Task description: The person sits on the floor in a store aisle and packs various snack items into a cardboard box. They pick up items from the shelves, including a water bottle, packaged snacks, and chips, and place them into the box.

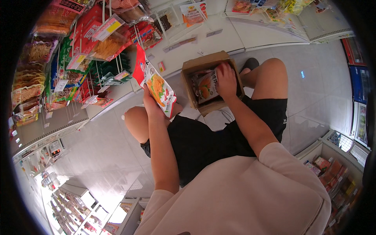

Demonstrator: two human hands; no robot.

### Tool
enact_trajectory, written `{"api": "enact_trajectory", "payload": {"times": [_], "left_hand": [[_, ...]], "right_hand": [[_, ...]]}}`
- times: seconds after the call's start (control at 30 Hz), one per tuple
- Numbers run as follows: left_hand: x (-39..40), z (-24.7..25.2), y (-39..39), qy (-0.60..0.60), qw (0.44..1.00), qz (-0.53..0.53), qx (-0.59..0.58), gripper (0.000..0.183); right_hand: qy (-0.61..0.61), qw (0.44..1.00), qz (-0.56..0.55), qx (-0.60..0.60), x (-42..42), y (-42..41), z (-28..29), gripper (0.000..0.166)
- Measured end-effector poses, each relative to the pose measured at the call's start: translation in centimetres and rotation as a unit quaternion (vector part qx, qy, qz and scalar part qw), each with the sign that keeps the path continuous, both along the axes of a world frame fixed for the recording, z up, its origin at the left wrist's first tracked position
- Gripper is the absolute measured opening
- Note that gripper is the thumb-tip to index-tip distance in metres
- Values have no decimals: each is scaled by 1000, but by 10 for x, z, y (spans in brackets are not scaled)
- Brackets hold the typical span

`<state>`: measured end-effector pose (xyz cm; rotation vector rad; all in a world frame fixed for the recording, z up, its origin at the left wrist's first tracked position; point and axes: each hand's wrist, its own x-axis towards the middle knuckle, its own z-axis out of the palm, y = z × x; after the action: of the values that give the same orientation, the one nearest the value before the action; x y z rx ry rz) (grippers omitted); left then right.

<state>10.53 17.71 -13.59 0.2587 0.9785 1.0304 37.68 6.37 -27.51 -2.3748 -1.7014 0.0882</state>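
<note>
My left hand [153,103] grips the lower left edge of a red and white snack packet [158,88] with pictured food on its front. The packet is tilted, its red top towards the hanging display. My right hand [226,80] reaches into an open cardboard box [194,97] between my knees. Its fingers touch the packets inside, and their tips are partly hidden, so a grip there is unclear. A similar packet [206,85] lies face up in the box beside that hand.
Hooks with many hanging snack packets [102,47] and price tags stand at the left. A white shelf base [217,32] runs across the front, with a lone packet [194,13] on a hook. Below the box shows a metal ring [224,114]. A freezer case [329,173] stands right.
</note>
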Motion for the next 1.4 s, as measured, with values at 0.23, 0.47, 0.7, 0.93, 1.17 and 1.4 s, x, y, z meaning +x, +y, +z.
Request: {"api": "enact_trajectory", "payload": {"times": [0.23, 0.47, 0.7, 0.93, 1.17, 1.4], "left_hand": [[3, 11, -3, 7, 999, -3, -33, 38], [8, -1, 3, 27, 999, -11, -40, 43], [26, -15, 3, 90, 992, -91, -15, 40], [56, -17, 0, 196, 942, -271, -25, 47], [72, -68, 7, 294, 879, -372, 42, 52], [121, -68, 2, 422, 810, -365, 179, 54]], "right_hand": [[148, 863, 103, -473, -17, -1, -42, 84], [178, 823, 112, -528, -2, 4, -96, 77], [189, 850, 41, -489, -10, 6, -126, 76], [173, 849, 18, -499, -9, 21, -116, 84], [251, 870, 18, -423, 3, 24, -114, 68], [509, 856, 29, -83, 55, -10, -109, 42]]}}
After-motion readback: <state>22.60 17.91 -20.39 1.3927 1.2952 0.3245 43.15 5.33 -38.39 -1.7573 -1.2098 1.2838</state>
